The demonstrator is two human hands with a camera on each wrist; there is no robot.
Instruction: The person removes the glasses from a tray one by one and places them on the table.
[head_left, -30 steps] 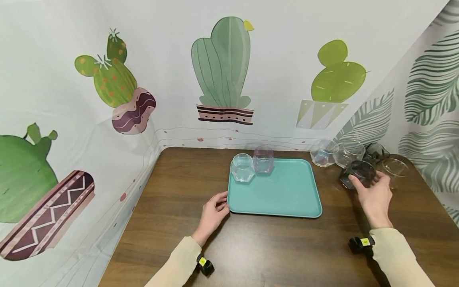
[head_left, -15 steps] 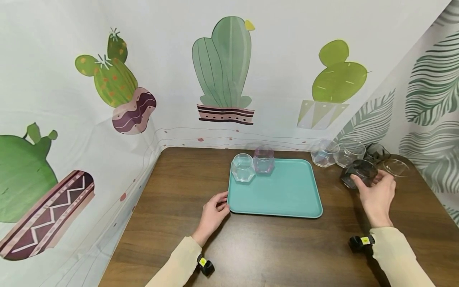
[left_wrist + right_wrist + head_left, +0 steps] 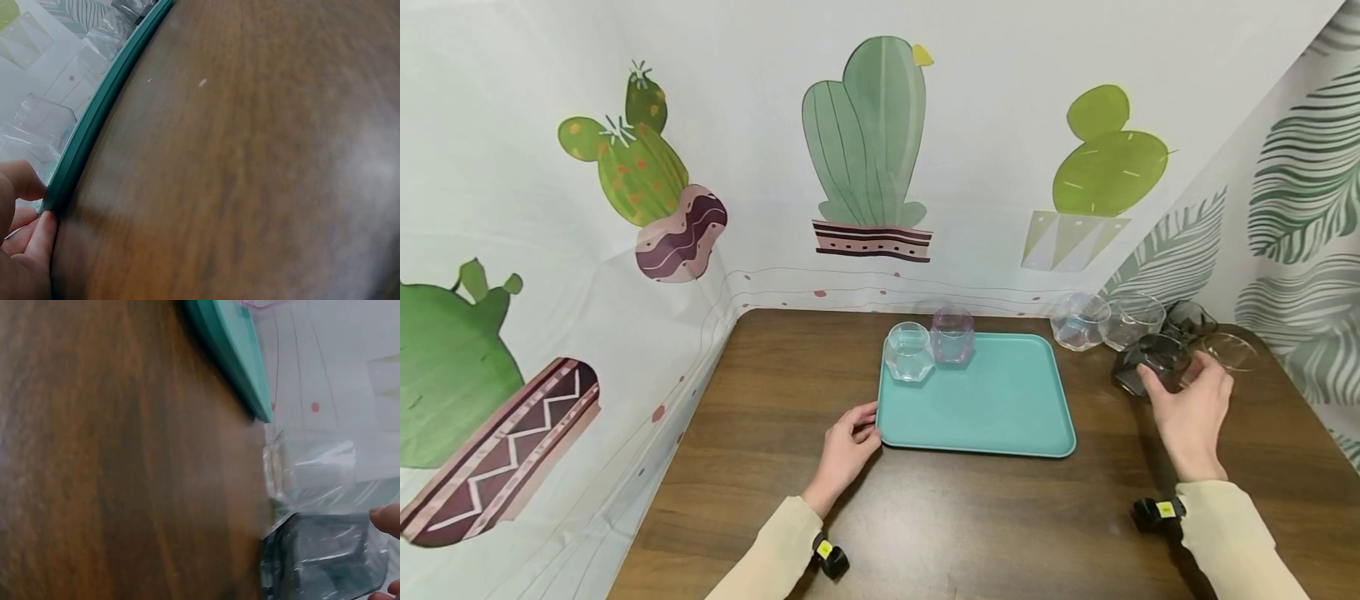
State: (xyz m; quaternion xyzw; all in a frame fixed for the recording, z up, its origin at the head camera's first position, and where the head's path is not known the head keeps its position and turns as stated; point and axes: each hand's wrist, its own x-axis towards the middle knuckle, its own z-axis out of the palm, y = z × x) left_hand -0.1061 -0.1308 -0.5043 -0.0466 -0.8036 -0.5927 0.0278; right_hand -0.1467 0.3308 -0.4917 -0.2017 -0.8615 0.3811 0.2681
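Observation:
My left hand [image 3: 847, 442] is at the near left corner of a teal tray [image 3: 985, 417], finger and thumb pinching its rim in the left wrist view. A clear glass [image 3: 909, 354] and a pinkish faceted glass [image 3: 952, 337] stand at the tray's far left. At the right, my right hand [image 3: 1191, 412] holds a dark smoky glass [image 3: 1150, 367], its thumb on the near side and fingers curled round the right side. In the right wrist view, the thumb tip overlaps the upper edge of that smoky glass [image 3: 331, 550]; the other fingers are mostly out of frame.
Behind the smoky glass stand an iridescent clear glass [image 3: 1078, 323], another clear glass [image 3: 1131, 323] and a second dark glass [image 3: 1189, 321]. An amber-rimmed glass [image 3: 1231, 352] is just beyond my right fingers. A cactus-printed cloth [image 3: 985, 208] hangs behind the wooden table [image 3: 970, 517].
My right hand has shifted slightly to the right around the smoky glass, its fingers spreading a little. The left hand and tray stay in place.

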